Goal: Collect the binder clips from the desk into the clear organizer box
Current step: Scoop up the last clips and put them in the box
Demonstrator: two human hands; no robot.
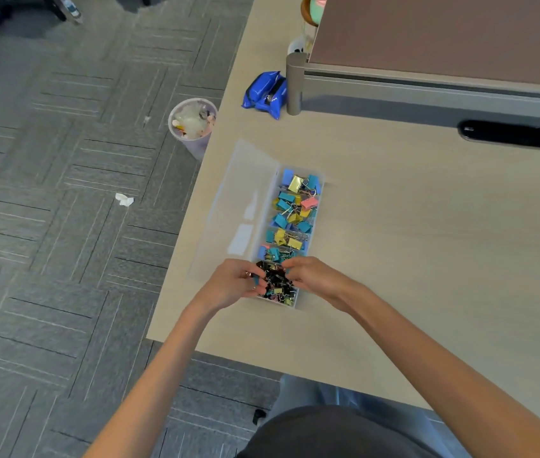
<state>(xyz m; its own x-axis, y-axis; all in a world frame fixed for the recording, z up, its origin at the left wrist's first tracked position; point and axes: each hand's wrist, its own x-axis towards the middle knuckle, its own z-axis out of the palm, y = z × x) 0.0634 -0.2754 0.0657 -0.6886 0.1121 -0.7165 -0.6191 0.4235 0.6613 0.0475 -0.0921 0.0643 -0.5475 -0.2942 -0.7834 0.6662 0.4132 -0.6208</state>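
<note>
A: Where are the clips?
B: In the open box on the worktop.
A: Hands?
B: Left hand and right hand both curled around small black clips at the near end.

Left hand and right hand cover the near end of the box; fingertips are buried among small dark clips, grip undeterminable. Individual clips too small to count. Partition cut off at top and right edges. Bin contents indistinct.
</note>
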